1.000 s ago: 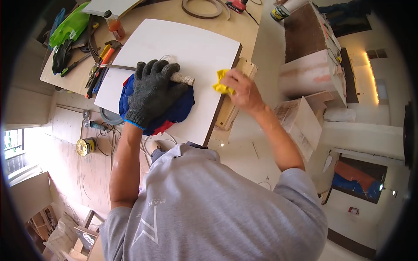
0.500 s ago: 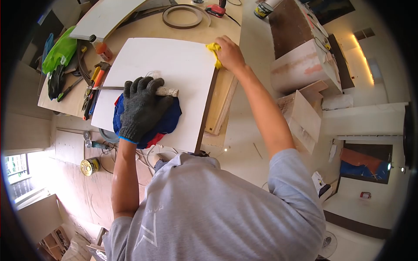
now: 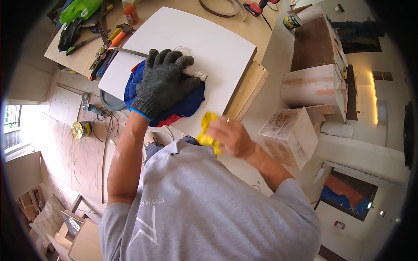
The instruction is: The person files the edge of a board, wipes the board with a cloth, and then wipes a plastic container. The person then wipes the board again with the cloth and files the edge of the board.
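Observation:
A dark grey knitted glove covers my left hand (image 3: 163, 82), which lies with fingers bent over a blue and red cloth (image 3: 191, 101) on the white panel (image 3: 204, 48). Beneath the gloved fingers runs a thin blade-like tool (image 3: 130, 51), and its wrapped, pale handle (image 3: 197, 73) sticks out on the right. My bare right hand (image 3: 230, 137), slightly blurred, grips a crumpled yellow cloth (image 3: 208, 130) at the panel's near right corner, close to my body.
Left of the panel lie a hammer (image 3: 122, 34), pliers (image 3: 99, 56), a bottle (image 3: 130, 12) and a green bag (image 3: 80, 11). Beyond it are an edging roll (image 3: 217, 8) and red drill (image 3: 257, 8). A tin (image 3: 81, 129) and grinder (image 3: 93, 108) are on the floor.
My right hand has moved with the yellow cloth from the panel's far right corner to its near edge. My left hand stays on the blue cloth while the view has shifted.

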`<control>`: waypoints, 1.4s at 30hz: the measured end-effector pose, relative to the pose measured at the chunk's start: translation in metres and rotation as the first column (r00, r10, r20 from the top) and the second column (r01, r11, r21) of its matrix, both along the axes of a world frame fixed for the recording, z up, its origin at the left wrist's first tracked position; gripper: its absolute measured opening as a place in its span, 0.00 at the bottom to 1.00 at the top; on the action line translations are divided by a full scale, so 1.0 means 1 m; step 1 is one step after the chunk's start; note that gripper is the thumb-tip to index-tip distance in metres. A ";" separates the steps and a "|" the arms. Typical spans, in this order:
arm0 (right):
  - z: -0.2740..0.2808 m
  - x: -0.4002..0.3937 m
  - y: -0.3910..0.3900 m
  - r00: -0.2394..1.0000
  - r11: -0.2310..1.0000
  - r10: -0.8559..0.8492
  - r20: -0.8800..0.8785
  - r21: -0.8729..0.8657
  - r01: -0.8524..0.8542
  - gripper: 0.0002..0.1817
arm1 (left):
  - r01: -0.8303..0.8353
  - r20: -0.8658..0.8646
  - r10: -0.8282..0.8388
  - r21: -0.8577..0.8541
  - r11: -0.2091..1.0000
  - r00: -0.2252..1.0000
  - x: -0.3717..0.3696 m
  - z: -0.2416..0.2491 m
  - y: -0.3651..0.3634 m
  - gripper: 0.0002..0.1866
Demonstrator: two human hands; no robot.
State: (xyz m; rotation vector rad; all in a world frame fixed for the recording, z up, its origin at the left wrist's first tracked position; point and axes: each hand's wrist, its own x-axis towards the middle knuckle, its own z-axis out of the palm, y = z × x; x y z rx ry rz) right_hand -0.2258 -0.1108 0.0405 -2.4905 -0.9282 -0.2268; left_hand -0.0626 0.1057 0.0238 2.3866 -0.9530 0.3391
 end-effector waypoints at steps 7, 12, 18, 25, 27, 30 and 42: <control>-0.010 0.072 -0.072 0.945 0.946 -0.320 0.064 -0.034 0.322 0.21 | 0.007 -0.038 -0.004 0.067 0.998 0.999 0.000 0.012 -0.002 0.26; 0.004 0.002 -0.012 0.999 1.000 0.020 -0.032 -0.018 -0.020 0.22 | -0.003 -0.055 0.006 0.046 0.999 0.998 -0.002 0.016 0.001 0.25; -0.003 0.036 -0.040 0.980 0.980 -0.199 0.003 -0.031 0.199 0.20 | 0.015 0.000 -0.015 0.036 0.999 1.000 -0.001 0.008 0.000 0.25; -0.011 0.005 -0.015 0.992 0.997 -0.072 0.101 -0.002 0.073 0.18 | 0.004 -0.014 -0.003 0.061 0.998 1.000 -0.001 0.011 0.000 0.25; -0.010 0.019 -0.027 0.980 0.981 -0.194 0.043 0.022 0.193 0.18 | 0.008 0.002 -0.009 0.060 0.998 1.000 -0.002 0.007 -0.002 0.25; -0.011 -0.004 -0.006 0.992 0.993 -0.106 0.073 0.056 0.102 0.18 | -0.005 0.008 0.004 0.053 0.999 1.000 0.003 0.006 -0.001 0.25; -0.004 -0.015 0.007 0.994 0.996 -0.089 0.070 0.040 0.086 0.15 | -0.012 -0.005 0.012 0.056 0.998 1.000 -0.001 0.008 0.001 0.25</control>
